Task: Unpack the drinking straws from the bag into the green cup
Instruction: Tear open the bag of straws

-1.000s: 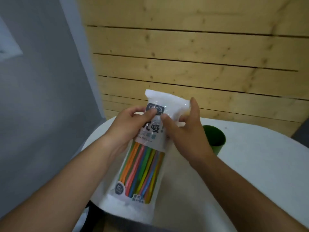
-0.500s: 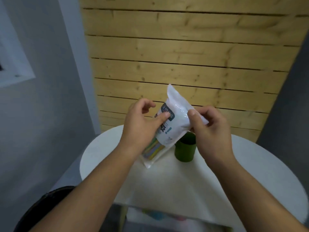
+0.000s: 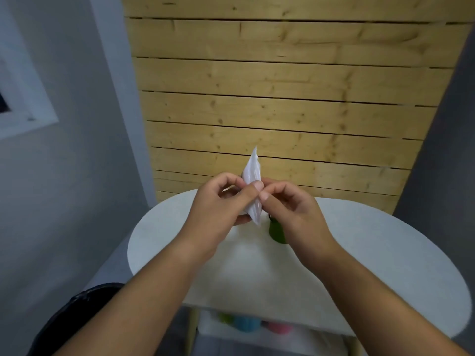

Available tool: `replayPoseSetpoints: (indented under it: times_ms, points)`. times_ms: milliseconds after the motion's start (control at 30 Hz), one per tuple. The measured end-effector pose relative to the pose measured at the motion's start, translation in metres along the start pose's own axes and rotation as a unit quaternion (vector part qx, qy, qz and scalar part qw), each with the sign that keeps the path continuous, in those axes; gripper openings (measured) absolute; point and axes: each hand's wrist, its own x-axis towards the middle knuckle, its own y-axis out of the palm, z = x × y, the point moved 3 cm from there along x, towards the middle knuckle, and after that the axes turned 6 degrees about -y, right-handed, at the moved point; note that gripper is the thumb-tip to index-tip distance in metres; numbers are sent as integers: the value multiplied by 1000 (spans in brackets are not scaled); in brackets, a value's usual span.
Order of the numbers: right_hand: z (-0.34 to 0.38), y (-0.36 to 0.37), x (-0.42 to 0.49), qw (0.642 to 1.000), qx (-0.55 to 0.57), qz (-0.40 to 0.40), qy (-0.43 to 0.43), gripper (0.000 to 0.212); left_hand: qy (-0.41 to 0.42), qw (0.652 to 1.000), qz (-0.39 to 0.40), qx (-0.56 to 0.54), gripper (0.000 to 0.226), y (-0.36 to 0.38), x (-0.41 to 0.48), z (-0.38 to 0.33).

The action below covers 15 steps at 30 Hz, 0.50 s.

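- the left hand [image 3: 218, 204] pinches the bag [image 3: 253, 173] between thumb and curled fingers, partway up its near edge.
- the right hand [image 3: 290, 211] pinches the same edge just beside it, the two thumb tips almost touching.
- the bag is glossy white plastic, held upright in the air above the table and turned edge-on: a narrow, wrinkled shape tapering to a pointed top.
- the green cup [image 3: 276, 231] stands on the table just below the bag, mostly hidden behind the right hand, with only a smooth rounded side showing.
- the table [image 3: 385, 253] has a round, matte white top.
- behind it is a wall [image 3: 282, 98] of pale, knotty wooden planks with dark horizontal gaps.
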Motion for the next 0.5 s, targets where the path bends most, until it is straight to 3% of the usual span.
replayPoseSetpoints:
  times_ms: [200,500]
  points:
    - [1,-1,3,1000,-11,10,7,13,-2,1000,28,-2,14,-9,0,5]
    - [-1,6,1,999,-23,32,21,3,1,999,42,2,14,-17,2,12]
